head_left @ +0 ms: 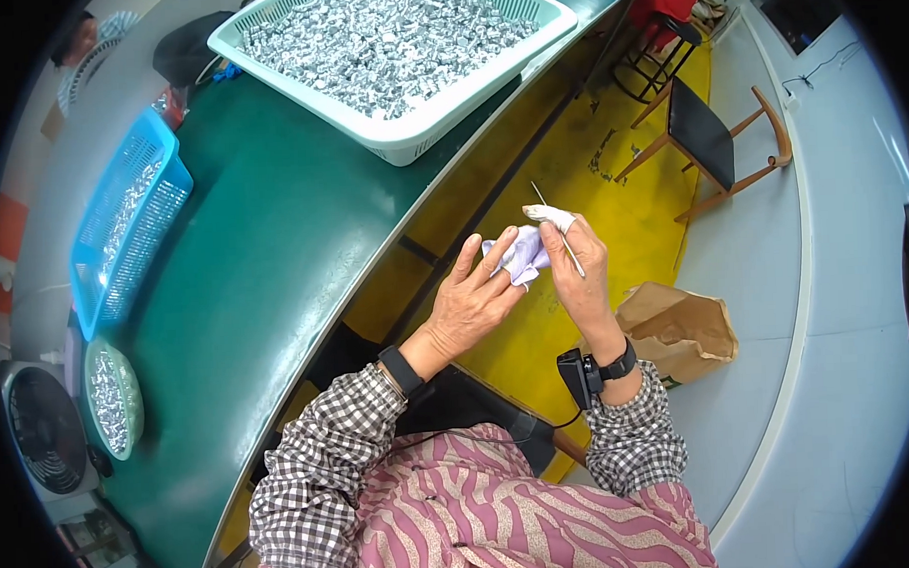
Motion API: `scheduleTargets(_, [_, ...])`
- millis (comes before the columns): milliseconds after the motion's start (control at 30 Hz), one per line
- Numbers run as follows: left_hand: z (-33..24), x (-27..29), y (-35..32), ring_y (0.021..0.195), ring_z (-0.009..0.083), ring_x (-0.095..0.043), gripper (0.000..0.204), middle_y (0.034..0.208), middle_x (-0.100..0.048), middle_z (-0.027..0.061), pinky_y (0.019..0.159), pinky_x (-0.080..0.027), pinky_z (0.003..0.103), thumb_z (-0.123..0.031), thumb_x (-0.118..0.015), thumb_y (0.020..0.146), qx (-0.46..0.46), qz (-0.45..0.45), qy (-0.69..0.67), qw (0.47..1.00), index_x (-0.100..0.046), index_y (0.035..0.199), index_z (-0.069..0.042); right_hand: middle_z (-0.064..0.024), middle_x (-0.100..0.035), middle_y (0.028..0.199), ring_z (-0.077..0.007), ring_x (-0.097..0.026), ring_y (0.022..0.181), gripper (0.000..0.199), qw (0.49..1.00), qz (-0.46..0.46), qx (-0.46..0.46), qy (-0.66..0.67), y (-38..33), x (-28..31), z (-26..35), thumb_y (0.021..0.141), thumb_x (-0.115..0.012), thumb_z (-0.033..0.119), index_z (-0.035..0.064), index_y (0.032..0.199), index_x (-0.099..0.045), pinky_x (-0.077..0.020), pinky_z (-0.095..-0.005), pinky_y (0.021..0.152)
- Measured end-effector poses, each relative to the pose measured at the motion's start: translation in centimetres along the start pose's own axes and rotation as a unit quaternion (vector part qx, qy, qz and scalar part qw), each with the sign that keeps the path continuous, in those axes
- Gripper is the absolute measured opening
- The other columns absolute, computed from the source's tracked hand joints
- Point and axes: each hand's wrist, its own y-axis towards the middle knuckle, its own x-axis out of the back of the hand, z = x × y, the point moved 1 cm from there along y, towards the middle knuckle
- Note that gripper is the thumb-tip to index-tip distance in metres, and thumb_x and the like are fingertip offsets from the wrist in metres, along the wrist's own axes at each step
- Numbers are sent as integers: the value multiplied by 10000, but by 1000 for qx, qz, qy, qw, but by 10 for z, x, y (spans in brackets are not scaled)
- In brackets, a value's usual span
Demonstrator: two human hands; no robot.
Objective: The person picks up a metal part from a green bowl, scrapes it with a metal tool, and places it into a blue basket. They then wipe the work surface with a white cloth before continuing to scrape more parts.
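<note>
My left hand [472, 308] is over the gap beside the table's edge, its index finger stretched out and its other fingers at a crumpled pale purple cloth [521, 258]. The cloth lies between my two hands. Close by on the right, my right hand [582, 280] is closed on a thin metal rod [572, 252], which slants past the fingers with its tip pointing up and away. A white covering [549, 217] wraps my right index finger. Part of the cloth and the middle of the rod are hidden by my fingers.
A large pale green basket [399, 136] of small silvery metal parts stands on the green table [263, 261]. Farther left are a blue basket [176, 179], a small pale green basket [130, 390] and a fan [44, 424]. Right: a paper bag [676, 326], a chair [709, 130]. Another person [81, 42] is far left.
</note>
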Motion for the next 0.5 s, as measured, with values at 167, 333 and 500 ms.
scheduleTargets(167, [0,-3,-6,1252,218,-441,35,903,-618,11,1120,-124,493,-119,-597,710,-6,14,0,1000,-609,715,-152,-72,-631,932,-112,-574,797,222,996,46,-27,65,-1,-5,5,890,-547,80,1,1089,-605,-468,-235,689])
scheduleTargets(333, [1,-2,-8,1247,218,-447,39,895,-614,15,1119,-125,492,-123,-589,715,-2,5,-1,1000,-613,731,-149,-117,-612,863,-197,-602,750,229,986,77,-39,143,1,-10,13,847,-589,69,-5,1063,-597,-480,-285,653])
scheduleTargets(500, [3,-4,-13,1182,205,-493,90,894,-614,16,1113,-158,490,-138,-589,713,-18,24,-3,1000,-636,789,-154,-92,-608,847,-137,-586,727,206,968,150,-81,183,1,-13,7,847,-596,68,-7,1039,-593,-477,-256,632])
